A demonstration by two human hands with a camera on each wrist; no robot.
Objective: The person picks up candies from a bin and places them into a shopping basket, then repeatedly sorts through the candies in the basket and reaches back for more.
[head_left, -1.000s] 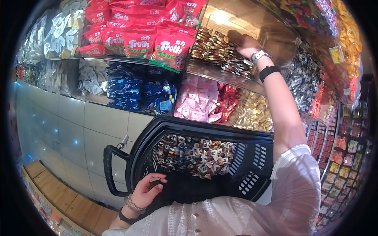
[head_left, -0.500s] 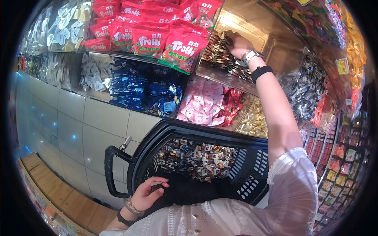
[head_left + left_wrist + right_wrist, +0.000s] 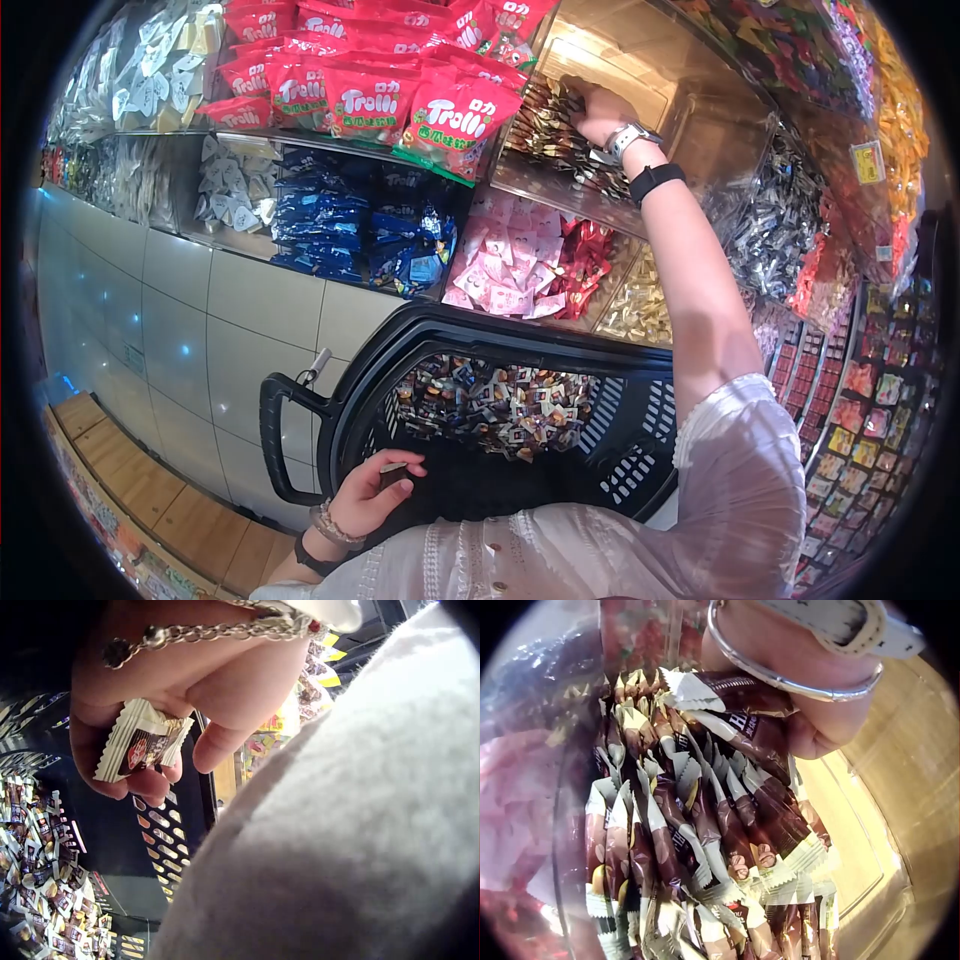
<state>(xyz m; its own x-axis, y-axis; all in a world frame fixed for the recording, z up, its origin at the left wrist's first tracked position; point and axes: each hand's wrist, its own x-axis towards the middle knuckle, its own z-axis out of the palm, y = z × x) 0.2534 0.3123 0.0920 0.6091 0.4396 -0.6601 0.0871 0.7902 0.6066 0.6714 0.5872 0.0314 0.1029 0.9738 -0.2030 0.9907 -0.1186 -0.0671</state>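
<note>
In the left wrist view, my left hand (image 3: 225, 697) holds one small wrapped candy (image 3: 142, 746) with a brown-and-cream wrapper, its fingers curled under it. In the head view this left hand (image 3: 370, 490) is above the near side of a black shopping basket (image 3: 500, 335). My right hand (image 3: 603, 115) reaches into a clear bin and grips brown wrapped candies (image 3: 742, 735) near the top of the pile. A curled digit presses at their right side, while the other fingers are hidden behind the wrappers. Rows of the same candies (image 3: 682, 832) stand below the hand.
Inside the basket lies a heap of wrapped candies (image 3: 500, 405). Red Trolli bags (image 3: 450, 120) stand left of the bin. Lower bins hold blue packets (image 3: 330, 220), pink packets (image 3: 505, 250) and gold candies (image 3: 640, 305). The clear bin's wall (image 3: 922, 750) rises beside the right hand.
My right hand has moved left, deeper onto the brown candies, and some wrappers there now stand up against it. My left hand stays near the basket, the candy turning slightly in its fingers.
</note>
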